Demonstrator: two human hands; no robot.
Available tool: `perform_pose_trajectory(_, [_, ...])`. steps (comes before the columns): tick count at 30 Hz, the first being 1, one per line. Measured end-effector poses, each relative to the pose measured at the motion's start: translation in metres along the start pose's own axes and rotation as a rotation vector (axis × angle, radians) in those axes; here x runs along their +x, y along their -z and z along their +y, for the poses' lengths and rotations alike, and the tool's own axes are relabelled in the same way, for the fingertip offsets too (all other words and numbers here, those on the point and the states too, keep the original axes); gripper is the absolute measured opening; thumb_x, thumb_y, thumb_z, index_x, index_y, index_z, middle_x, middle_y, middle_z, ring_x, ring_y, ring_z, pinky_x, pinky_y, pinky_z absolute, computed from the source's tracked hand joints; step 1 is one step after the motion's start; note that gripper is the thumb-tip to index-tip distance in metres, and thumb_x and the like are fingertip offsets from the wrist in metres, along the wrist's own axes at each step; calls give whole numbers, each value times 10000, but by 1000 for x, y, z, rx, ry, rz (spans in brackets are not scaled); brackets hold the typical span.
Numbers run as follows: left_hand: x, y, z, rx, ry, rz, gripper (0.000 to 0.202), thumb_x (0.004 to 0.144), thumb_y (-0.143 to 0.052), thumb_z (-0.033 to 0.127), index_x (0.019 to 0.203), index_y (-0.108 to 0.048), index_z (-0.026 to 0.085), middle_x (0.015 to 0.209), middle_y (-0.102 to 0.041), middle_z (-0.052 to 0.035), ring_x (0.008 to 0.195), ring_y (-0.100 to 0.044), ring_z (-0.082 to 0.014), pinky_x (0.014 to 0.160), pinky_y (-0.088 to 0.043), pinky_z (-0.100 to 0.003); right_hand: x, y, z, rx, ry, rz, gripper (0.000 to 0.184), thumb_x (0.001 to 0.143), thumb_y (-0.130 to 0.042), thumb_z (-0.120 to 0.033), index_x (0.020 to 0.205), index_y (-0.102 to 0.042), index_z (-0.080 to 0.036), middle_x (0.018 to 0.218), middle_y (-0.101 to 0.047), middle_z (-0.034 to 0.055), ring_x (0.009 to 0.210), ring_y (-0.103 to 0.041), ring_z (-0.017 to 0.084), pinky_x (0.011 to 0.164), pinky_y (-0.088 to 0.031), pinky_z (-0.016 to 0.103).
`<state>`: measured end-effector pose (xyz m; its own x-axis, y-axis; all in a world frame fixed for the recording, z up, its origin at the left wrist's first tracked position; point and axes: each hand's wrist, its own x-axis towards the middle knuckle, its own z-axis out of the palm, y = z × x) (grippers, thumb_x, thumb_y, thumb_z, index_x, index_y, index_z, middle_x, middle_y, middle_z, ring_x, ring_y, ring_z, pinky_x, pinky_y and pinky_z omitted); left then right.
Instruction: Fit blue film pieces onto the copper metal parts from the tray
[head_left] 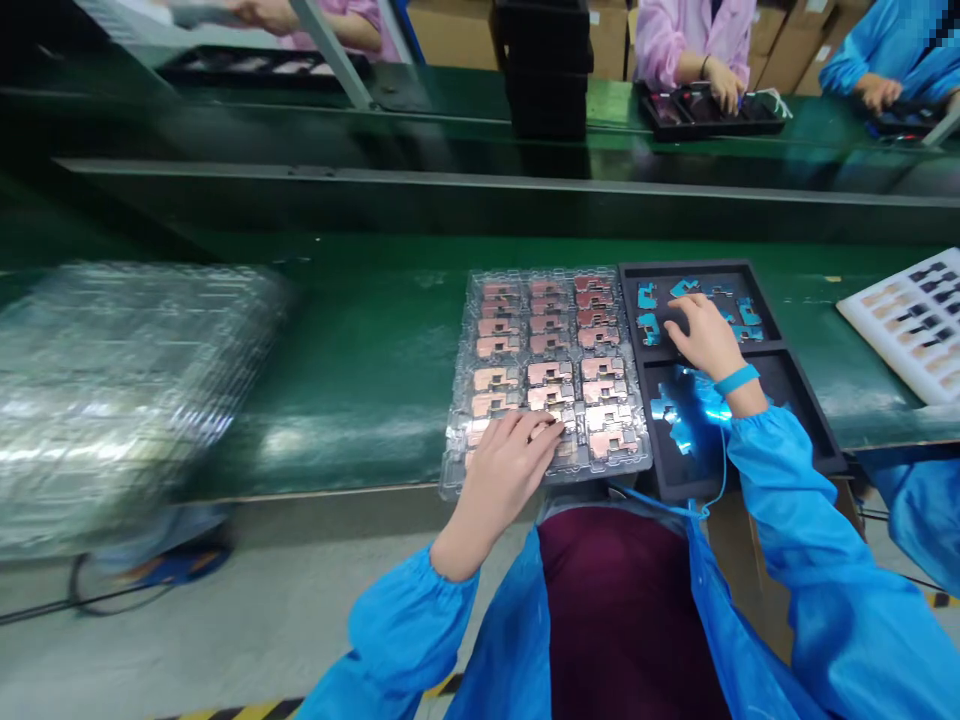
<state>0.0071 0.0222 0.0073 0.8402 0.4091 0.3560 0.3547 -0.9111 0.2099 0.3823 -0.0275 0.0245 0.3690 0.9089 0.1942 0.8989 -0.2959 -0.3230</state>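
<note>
Green bench: 1, running across the full view. Stack of clear trays: 1, at far left, motion-blurred; number of layers cannot be read. Clear tray: 1, flat on bench, in front of the person. Black tray: 1, just beside the clear tray on its right, 2 compartments. White tray: 1, at right edge, cut off by the frame; contains dark and tan pieces in rows.

Hands: 2. Left hand lies over the near rows of the clear tray, fingers bent and close together; whether a part is pinched cannot be told. Right hand is over the black tray's far compartment, thumb apart from forefinger, dark patch between; cannot tell whether held object or shadow.

Copper-coloured plates: in the clear tray, 3 columns; right column counts 8, total uncertain (left hand covers some). Flat, irregular outline, small dark cut-outs; far rows redder, near rows paler and glossier.

Blue pieces: at least 6 in far compartment, notched outlines, lying apart; near compartment holds more, glare prevents count. Blue wristband: 1, on right wrist.
</note>
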Motion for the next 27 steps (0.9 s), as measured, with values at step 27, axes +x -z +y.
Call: perform_pose_trajectory(27, [19,47,41,-570,215,437,251,1041,-667,166,1250,-774,255,1282,-766,-104,1215,-713,-257,1062,-580,-435,-20,31,-50,489,-110,142,388,888,-803,-458,1187,-749,-218,1115,-788,107,947,-747,273,808,-598,381])
